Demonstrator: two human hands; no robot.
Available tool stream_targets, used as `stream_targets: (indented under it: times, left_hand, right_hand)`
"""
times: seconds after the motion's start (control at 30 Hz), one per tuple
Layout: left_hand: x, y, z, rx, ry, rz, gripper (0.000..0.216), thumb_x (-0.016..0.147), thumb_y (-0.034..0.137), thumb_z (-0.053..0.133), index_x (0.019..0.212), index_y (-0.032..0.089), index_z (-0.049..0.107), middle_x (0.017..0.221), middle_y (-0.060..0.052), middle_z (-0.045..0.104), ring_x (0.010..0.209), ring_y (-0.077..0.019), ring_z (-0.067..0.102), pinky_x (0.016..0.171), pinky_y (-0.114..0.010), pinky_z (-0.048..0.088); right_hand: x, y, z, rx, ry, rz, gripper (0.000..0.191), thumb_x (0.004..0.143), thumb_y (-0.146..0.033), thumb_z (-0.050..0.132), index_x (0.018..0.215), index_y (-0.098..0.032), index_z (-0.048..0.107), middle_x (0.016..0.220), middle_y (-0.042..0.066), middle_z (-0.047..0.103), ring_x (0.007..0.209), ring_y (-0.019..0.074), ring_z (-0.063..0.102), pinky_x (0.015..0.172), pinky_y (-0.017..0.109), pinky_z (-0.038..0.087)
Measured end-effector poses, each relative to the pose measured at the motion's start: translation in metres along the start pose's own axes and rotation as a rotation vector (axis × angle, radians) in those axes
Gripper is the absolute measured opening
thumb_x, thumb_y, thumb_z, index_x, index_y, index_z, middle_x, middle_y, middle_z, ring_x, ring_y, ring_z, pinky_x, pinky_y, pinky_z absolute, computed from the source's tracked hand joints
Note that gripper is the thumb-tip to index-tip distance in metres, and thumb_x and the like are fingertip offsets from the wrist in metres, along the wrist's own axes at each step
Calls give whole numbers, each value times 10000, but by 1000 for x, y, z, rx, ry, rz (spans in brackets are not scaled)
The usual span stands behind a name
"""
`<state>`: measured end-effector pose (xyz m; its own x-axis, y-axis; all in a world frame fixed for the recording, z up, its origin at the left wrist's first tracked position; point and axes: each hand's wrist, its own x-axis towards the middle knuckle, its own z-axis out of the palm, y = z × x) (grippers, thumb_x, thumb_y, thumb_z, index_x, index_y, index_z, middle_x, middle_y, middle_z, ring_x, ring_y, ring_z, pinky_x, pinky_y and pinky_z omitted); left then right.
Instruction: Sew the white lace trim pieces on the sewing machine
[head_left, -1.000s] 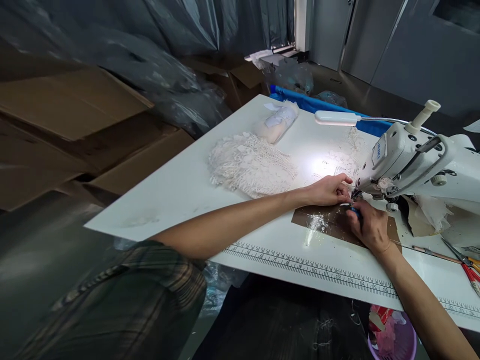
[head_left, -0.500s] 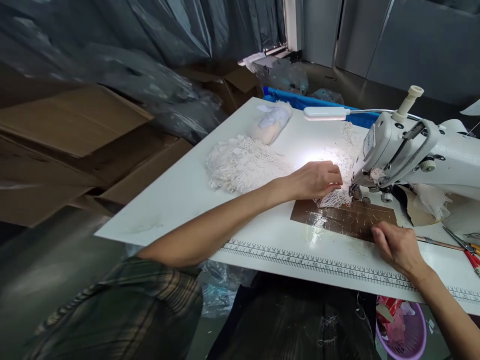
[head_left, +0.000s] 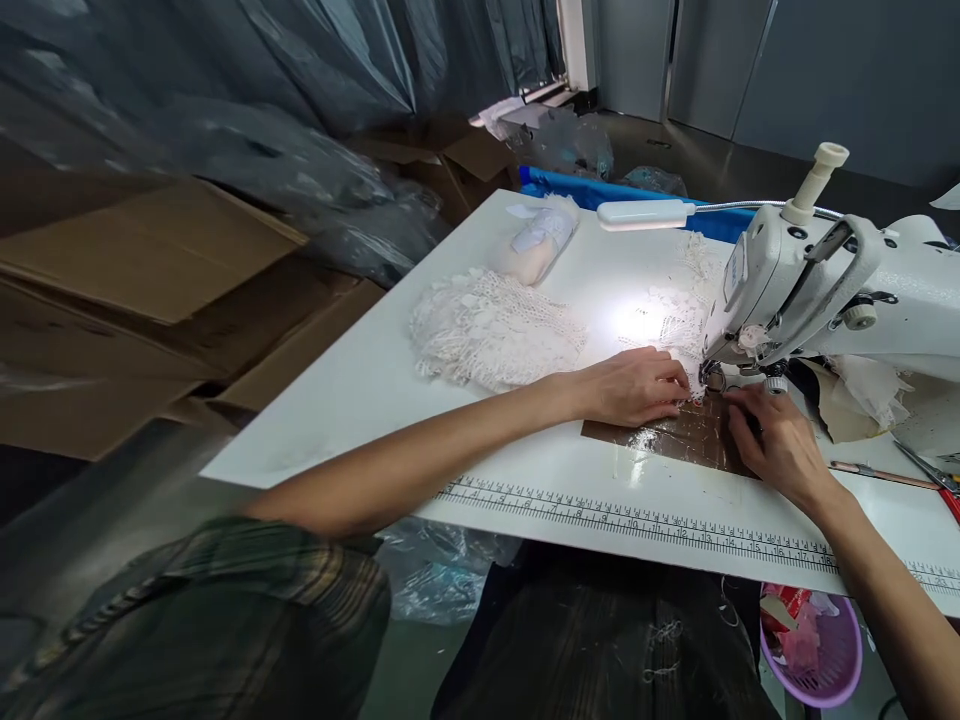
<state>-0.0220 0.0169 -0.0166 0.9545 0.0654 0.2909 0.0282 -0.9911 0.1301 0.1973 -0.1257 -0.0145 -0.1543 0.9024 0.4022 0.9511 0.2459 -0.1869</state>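
A white sewing machine (head_left: pixel 817 290) stands at the right of the white table (head_left: pixel 390 380), its lamp (head_left: pixel 645 212) lighting the needle area. My left hand (head_left: pixel 637 385) lies on a small piece of white lace (head_left: pixel 694 385) just left of the presser foot, fingers curled down onto it. My right hand (head_left: pixel 772 445) rests on the brown taped patch (head_left: pixel 675 440) in front of the needle, its fingers reaching to the lace edge. More white lace (head_left: pixel 675 315) lies lit behind the needle.
A heap of white lace pieces (head_left: pixel 495 330) and a pale roll (head_left: pixel 536 245) lie farther left on the table. Scissors (head_left: pixel 926 470) and a pencil-like tool (head_left: pixel 877 472) lie at the right. A printed ruler (head_left: pixel 637 520) runs along the near edge. A purple basket (head_left: pixel 814 655) stands below; cardboard boxes (head_left: pixel 150 280) lie left.
My right hand has moved from the table's front part back up to the needle. My left hand has slid the lace piece closer under the presser foot.
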Motion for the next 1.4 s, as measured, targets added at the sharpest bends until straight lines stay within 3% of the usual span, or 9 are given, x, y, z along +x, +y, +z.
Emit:
stream_targets:
  times: [0.13,0.23,0.47,0.77,0.9,1.0,1.13,1.27,1.4]
  left_hand:
    - [-4,7,-4,-24,-50,-10,293,962,407,597,1222,289,664,1218,-108,629,945,-213,590,816,-353,453]
    - [-9,7,-9,-124,-35,-10,223,946,430,621,1120,329,719,1270,-88,612,1022,-225,601,869,-387,460]
    - [-10,-4,-16,-212,195,-110,243,971,322,553,913,193,750,1008,-87,720,900,-188,657,813,-359,498]
    - [-2,-2,-1,-317,37,-39,138,935,231,589,989,169,700,1078,-118,692,977,-185,632,864,-327,523]
    - [4,-6,2,-384,80,-127,187,978,197,474,942,157,653,943,-94,699,879,-160,639,797,-304,523]
    - [10,-8,1,-483,116,-274,143,981,202,448,990,156,584,853,-53,691,752,-128,633,697,-268,514]
    - [15,-7,2,-592,164,-337,150,911,206,540,1052,158,539,874,-42,695,744,-124,645,661,-258,519]
    - [16,-4,9,-609,260,-355,257,866,222,605,1104,161,530,890,-38,696,796,-136,657,720,-295,543]
    - [17,-3,13,-660,256,-404,268,878,208,584,1134,163,519,892,-34,696,812,-133,661,728,-293,542]
  right_hand:
    - [7,-6,6,63,-43,-15,359,970,-289,401,1181,-199,678,1039,126,683,893,236,642,764,391,562]
    - [8,-7,10,75,-98,-94,392,934,-213,421,1242,-219,663,1115,130,657,928,235,630,781,402,573]
    - [7,-7,11,86,-122,-108,395,918,-193,435,1221,-188,687,1129,154,634,979,252,621,836,431,577]
    - [17,-12,15,105,-149,-45,372,940,-267,440,1232,-209,663,1168,143,630,919,247,636,709,397,576]
    - [24,-18,19,73,-167,43,350,914,-301,476,1188,-218,677,1143,121,660,844,219,651,602,323,522]
    - [29,-24,26,62,-133,212,318,914,-334,469,1098,-219,701,1036,101,701,744,208,645,569,317,468]
    - [32,-30,37,109,-28,394,289,915,-364,465,986,-221,706,914,80,722,696,212,633,608,333,447]
    - [32,-30,42,149,37,422,283,907,-391,468,927,-220,692,868,79,715,695,212,629,623,330,439]
    - [32,-27,42,195,27,434,282,880,-412,495,932,-228,702,851,71,715,674,201,621,613,321,436]
